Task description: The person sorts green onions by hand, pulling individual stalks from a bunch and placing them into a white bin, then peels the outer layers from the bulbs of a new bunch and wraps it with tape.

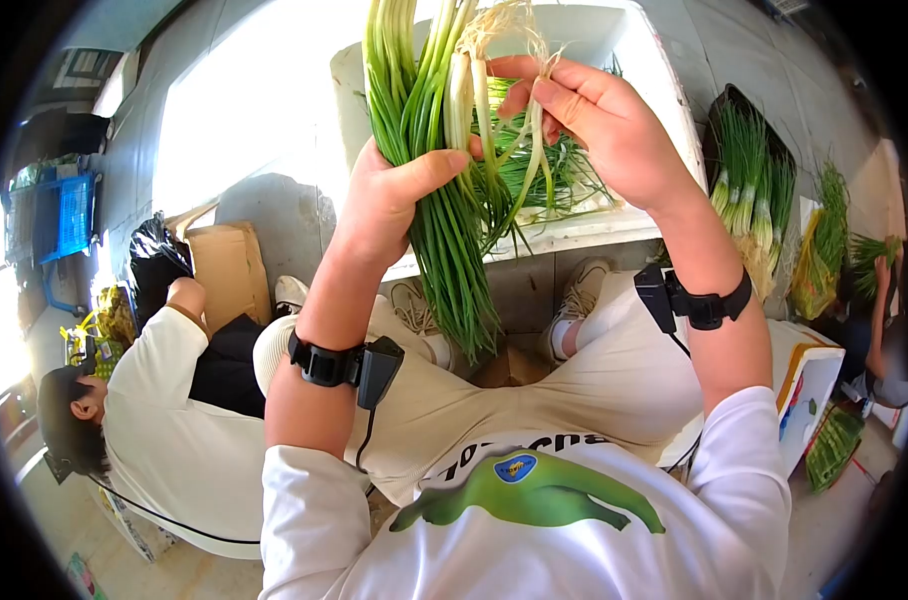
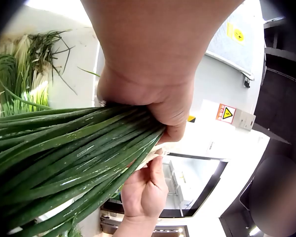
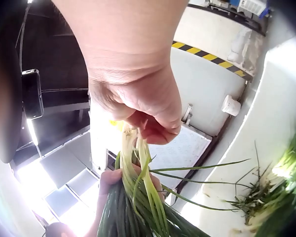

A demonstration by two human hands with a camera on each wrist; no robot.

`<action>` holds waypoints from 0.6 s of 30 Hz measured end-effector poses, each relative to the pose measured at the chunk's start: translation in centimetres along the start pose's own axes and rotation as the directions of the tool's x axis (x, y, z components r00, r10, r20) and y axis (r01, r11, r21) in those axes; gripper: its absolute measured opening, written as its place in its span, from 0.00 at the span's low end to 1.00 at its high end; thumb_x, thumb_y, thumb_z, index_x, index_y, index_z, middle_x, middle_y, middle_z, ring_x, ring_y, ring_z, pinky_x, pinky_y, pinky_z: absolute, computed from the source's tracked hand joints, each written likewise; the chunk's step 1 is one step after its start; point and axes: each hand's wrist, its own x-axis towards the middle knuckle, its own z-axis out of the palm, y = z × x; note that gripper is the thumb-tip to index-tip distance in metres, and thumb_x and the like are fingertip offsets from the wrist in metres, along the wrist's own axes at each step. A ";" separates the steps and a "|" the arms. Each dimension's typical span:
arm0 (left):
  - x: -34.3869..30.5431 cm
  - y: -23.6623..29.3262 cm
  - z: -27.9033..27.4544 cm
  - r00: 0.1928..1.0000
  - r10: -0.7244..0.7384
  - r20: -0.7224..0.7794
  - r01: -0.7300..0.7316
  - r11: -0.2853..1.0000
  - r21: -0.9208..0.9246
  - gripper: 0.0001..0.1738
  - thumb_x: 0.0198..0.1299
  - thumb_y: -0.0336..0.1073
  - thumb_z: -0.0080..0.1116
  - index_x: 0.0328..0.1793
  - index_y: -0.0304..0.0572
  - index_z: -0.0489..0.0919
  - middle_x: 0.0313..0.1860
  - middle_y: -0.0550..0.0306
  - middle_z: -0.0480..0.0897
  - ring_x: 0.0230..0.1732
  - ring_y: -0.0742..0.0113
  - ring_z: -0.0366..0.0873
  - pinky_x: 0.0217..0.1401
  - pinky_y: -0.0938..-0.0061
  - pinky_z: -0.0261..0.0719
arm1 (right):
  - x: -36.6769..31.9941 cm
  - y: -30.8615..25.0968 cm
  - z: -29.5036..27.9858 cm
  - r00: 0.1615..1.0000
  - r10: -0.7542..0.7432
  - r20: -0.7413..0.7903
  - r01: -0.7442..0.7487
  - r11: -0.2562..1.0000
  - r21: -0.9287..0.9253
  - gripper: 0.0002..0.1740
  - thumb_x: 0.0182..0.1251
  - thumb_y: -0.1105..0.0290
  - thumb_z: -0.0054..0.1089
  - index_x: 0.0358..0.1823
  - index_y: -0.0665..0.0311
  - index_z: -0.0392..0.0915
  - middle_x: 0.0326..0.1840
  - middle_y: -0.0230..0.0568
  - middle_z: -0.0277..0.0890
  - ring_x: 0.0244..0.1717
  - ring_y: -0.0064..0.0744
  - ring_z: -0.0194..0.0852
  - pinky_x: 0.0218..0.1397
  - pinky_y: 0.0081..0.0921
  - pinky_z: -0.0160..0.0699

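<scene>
My left hand (image 1: 399,195) grips a thick bunch of scallions (image 1: 454,270), its long green tops hanging down toward my lap. White stems and stringy roots stick up above that fist. Beside them, my right hand (image 1: 609,120) pinches the root end of a thin pale scallion (image 1: 536,130) between thumb and fingers. In the right wrist view, white stalks (image 3: 130,148) rise from the bunch to the fingers of that hand. From the left wrist, the green leaves (image 2: 74,158) spread away below the palm.
A white foam box (image 1: 664,60) with more scallions inside stands in front of my knees. To the right, a dark crate (image 1: 759,150) holds further bunches. Another person (image 1: 174,400) sits at my left near a cardboard box (image 1: 229,275).
</scene>
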 end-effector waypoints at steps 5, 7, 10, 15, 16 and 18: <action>-0.1 0.2 -0.3 1.000 0.005 -0.019 -0.005 1.000 -0.030 0.18 0.55 0.33 0.64 0.51 0.34 0.79 0.43 0.57 0.83 0.41 0.69 0.81 0.46 0.72 0.81 | 0.1 0.2 -0.1 1.000 0.001 -0.025 0.003 0.992 0.124 0.19 0.80 0.66 0.44 0.63 0.62 0.78 0.47 0.27 0.81 0.36 0.15 0.63 0.47 0.16 0.66; -0.1 0.2 -0.6 1.000 0.019 -0.005 -0.019 1.000 -0.011 0.23 0.55 0.35 0.62 0.56 0.31 0.76 0.47 0.49 0.83 0.44 0.64 0.82 0.50 0.69 0.83 | 0.0 0.5 -0.2 1.000 0.006 -0.028 0.000 0.980 0.199 0.18 0.80 0.65 0.44 0.62 0.62 0.78 0.47 0.27 0.81 0.36 0.15 0.62 0.46 0.16 0.65; -0.3 0.5 -0.6 0.999 0.033 0.018 -0.033 0.999 0.008 0.29 0.55 0.36 0.61 0.61 0.27 0.73 0.51 0.42 0.83 0.47 0.59 0.83 0.53 0.65 0.85 | -0.1 0.7 -0.3 0.998 0.026 -0.050 -0.007 0.936 0.351 0.19 0.80 0.63 0.46 0.63 0.63 0.77 0.49 0.27 0.79 0.37 0.14 0.62 0.46 0.15 0.64; -0.2 0.5 -0.2 0.999 0.029 0.037 -0.025 0.995 -0.099 0.19 0.53 0.31 0.64 0.51 0.31 0.79 0.44 0.52 0.84 0.44 0.64 0.83 0.48 0.70 0.82 | -0.2 0.8 -0.4 0.999 0.020 -0.050 0.009 0.848 0.529 0.20 0.80 0.63 0.47 0.63 0.68 0.75 0.50 0.32 0.77 0.40 0.17 0.62 0.48 0.19 0.65; -0.2 0.4 -0.1 0.999 0.033 0.034 -0.029 0.994 -0.101 0.19 0.53 0.31 0.64 0.51 0.31 0.79 0.44 0.52 0.84 0.44 0.64 0.83 0.48 0.70 0.82 | -0.1 0.9 -0.3 0.998 0.017 -0.063 0.020 0.837 0.547 0.19 0.80 0.63 0.47 0.62 0.69 0.75 0.50 0.32 0.77 0.40 0.17 0.63 0.48 0.20 0.66; -0.1 0.2 0.0 0.999 0.034 0.043 -0.028 0.993 -0.118 0.19 0.53 0.31 0.64 0.51 0.31 0.79 0.44 0.53 0.83 0.44 0.64 0.83 0.48 0.70 0.83 | -0.1 1.1 0.0 0.998 0.014 -0.055 0.019 0.832 0.554 0.19 0.80 0.64 0.47 0.61 0.69 0.75 0.50 0.32 0.77 0.40 0.17 0.63 0.49 0.20 0.66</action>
